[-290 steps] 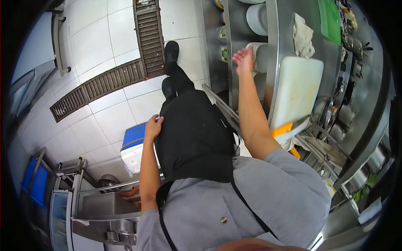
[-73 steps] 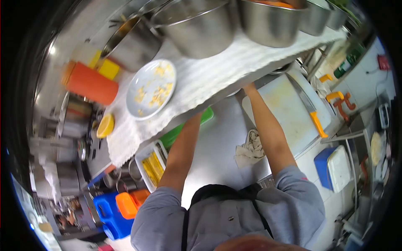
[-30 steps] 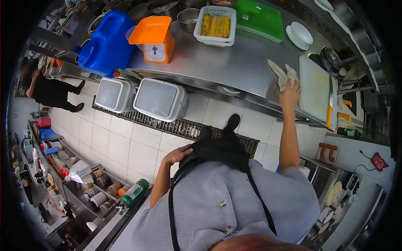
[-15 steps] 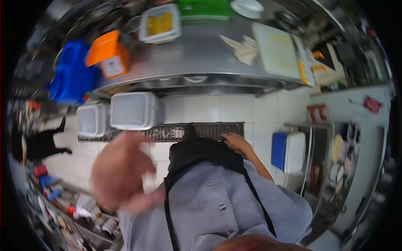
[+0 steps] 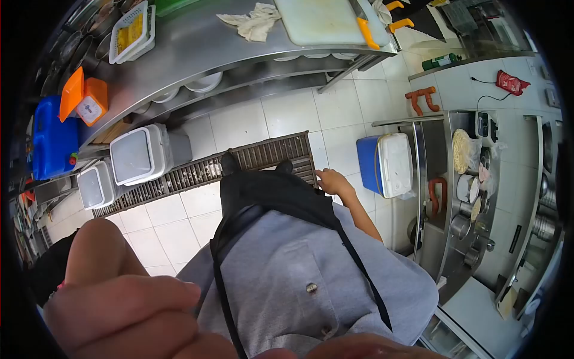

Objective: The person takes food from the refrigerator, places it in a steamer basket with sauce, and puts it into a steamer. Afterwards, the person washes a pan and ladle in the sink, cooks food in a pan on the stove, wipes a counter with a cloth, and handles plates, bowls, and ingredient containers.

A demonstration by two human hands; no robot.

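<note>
My left hand [image 5: 128, 317] is raised close to the camera at the lower left, its fingers curled into a fist. What lies inside the curl, if anything, is hidden. By my right side hangs my right hand [image 5: 333, 182], its fingers loosely bent and apart, with nothing visible in them. It is beside the black apron [image 5: 275, 194] that I wear over a grey shirt [image 5: 281, 263]. My dark shoes stand on a metal floor grate [image 5: 197, 178].
Ahead is a steel counter [image 5: 179, 57] with a cutting board [image 5: 323, 21], an orange-handled knife [image 5: 366, 31] and a cloth [image 5: 251, 23]. Lidded bins [image 5: 140, 157] stand at the left. A blue-and-white cooler [image 5: 388, 164] and shelving with pans are to the right.
My left hand has come nearer the camera and lower, now in a fist. The view has turned, shifting the counter left. My right hand still hangs at my side.
</note>
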